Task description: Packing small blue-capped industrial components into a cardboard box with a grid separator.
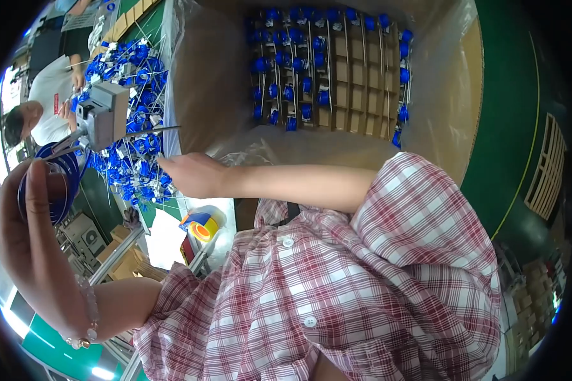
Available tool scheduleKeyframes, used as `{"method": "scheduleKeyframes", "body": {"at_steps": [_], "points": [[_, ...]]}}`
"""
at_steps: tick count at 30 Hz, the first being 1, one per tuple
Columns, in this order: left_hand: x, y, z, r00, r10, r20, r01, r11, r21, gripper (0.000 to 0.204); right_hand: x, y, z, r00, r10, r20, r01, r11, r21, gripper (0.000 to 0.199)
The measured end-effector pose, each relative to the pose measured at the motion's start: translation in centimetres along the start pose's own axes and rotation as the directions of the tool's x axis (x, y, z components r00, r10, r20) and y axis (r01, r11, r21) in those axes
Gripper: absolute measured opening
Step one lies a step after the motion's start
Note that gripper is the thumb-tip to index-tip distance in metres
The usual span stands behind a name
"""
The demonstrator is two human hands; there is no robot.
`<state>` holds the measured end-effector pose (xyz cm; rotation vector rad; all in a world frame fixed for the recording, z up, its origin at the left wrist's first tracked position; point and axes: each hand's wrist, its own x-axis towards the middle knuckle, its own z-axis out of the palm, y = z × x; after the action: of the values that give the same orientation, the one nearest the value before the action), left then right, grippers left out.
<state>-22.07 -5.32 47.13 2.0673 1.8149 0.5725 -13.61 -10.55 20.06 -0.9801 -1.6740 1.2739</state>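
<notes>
A: Head cam, single frame. L hand (pixel 35 222) raised at far left of view, palm side toward cam, fingers curled round a coil of blue tubing (pixel 54 184). Grip closed on coil; coil sits against fingertips, loops hanging on the side away from the palm.

B: R hand?

A: R hand (pixel 194 174) reaches across the body to the left, forearm bare, plaid sleeve behind it. Fingers point at the pile of blue coiled parts (pixel 130 95) on the bench. Fingertips at the pile's lower edge, just beside or touching the nearest pcs, can't tell which. Hand looks loosely curled, nothing seen held; open vs closed: cannot tell, fingers face away from cam.

B: What else nr the coil?

A: Grey box-shaped fixture (pixel 105 114) just above the held coil, thin metal rods sticking out of it to both sides. Pile of blue parts lies around and behind it.

B: Rest of scene?

A: Large cardboard box w/ clear plastic liner (pixel 445 82) top centre, card dividers inside; blue parts in many cells along the left, top and right, middle cells bare. Tape roll, yellow/orange/blue (pixel 200 225), below R hand. Another person in white shirt (pixel 47 105) at top left, beyond the pile.
</notes>
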Motion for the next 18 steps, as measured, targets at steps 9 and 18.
{"method": "scheduleKeyframes", "body": {"at_steps": [9, 18], "points": [[-0.6, -0.8, 1.2, 0.999, -0.022, 0.026, 0.022, 0.999, -0.027, 0.026, -2.2, 0.3, 6.7, 0.779, 0.250, 0.576, 0.466, 0.383, -0.797, 0.021], [3.4, -6.1, 4.3, 0.768, 0.607, 0.202, -0.640, 0.715, 0.283, 0.048, -10.1, -5.0, -4.7, 0.997, -0.074, -0.019, 0.021, 0.510, -0.860, 0.028]]}}
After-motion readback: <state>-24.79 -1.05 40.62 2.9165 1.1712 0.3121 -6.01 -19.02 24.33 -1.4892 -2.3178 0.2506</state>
